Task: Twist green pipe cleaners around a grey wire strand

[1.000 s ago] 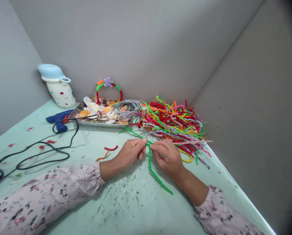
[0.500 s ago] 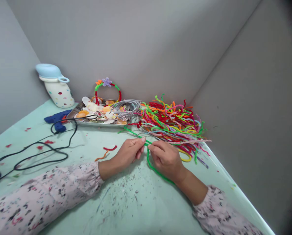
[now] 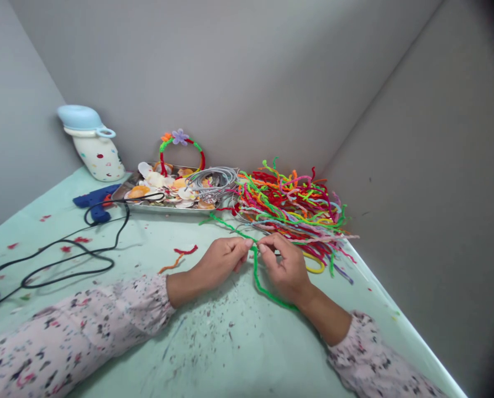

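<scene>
A green pipe cleaner (image 3: 256, 272) is pinched at a point between my two hands. One stretch of it runs back and left toward the tray, and another hangs down, bending beneath my right wrist. My left hand (image 3: 224, 257) is closed, thumb and forefinger gripping the pipe cleaner. Just to the right, my right hand (image 3: 287, 268) also pinches it, with thumb and forefinger close to my left fingertips. A thin grey wire seems to pass behind my right fingers. Behind my right hand lies a heap of many-coloured pipe cleaners (image 3: 288, 204).
A metal tray (image 3: 168, 210) holds shells (image 3: 180, 185), a coil of grey wire (image 3: 217, 182) and a flower-trimmed hoop (image 3: 203, 157). To the left are a blue glue gun (image 3: 95, 200), its black cord (image 3: 106, 253) and a white bottle (image 3: 100, 157). Red and orange scraps (image 3: 184, 251) lie near my left hand.
My right thumb and forefinger have shifted up and opened out slightly around the green pipe cleaner. Its hanging part has moved a little to the right. My left hand stays nearly in place.
</scene>
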A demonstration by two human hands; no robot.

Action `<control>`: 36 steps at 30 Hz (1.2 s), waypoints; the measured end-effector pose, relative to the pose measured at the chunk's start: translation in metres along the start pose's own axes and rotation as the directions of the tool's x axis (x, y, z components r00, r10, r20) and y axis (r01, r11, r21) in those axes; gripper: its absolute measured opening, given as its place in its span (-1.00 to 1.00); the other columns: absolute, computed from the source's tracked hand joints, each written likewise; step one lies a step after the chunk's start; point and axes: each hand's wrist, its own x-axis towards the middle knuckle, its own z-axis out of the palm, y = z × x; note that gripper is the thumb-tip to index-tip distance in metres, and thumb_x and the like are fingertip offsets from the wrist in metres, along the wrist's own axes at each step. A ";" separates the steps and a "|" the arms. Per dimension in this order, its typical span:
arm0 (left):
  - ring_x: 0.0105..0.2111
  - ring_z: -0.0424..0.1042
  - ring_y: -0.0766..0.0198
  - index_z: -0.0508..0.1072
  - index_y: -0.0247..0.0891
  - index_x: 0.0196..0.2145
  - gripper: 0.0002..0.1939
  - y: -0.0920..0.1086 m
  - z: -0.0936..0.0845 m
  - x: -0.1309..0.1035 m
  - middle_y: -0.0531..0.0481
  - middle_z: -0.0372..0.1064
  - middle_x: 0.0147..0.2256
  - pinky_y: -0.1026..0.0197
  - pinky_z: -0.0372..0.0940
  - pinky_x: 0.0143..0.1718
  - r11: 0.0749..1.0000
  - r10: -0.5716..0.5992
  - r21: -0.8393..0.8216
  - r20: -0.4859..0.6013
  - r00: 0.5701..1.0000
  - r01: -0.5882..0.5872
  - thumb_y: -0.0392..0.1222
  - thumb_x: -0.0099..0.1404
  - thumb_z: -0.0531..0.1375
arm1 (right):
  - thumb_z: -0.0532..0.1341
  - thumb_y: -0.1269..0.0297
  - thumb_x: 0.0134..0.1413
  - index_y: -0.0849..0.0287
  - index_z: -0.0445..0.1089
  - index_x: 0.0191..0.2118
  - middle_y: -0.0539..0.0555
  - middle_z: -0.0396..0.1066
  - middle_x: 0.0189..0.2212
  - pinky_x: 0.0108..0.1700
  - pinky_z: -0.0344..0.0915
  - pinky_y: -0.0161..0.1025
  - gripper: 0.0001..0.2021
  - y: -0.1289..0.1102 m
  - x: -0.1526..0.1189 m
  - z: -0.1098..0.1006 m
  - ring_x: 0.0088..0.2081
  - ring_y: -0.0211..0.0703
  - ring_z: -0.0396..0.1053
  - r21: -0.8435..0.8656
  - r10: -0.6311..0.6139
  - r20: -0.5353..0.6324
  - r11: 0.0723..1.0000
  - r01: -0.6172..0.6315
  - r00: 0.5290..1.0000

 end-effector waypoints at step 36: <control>-0.66 0.08 0.41 0.21 -0.27 -0.63 -0.49 -0.002 -0.002 0.003 0.14 0.10 -0.71 0.33 -0.02 -0.60 1.000 -0.007 -0.027 -0.018 1.000 0.007 0.14 0.32 -0.04 | 0.02 0.34 0.24 0.20 0.33 -0.31 0.06 0.32 -0.44 -0.36 0.21 -0.28 -0.83 0.002 0.000 0.007 -0.40 -0.20 0.30 -0.302 -0.135 0.118 0.939 0.165 0.984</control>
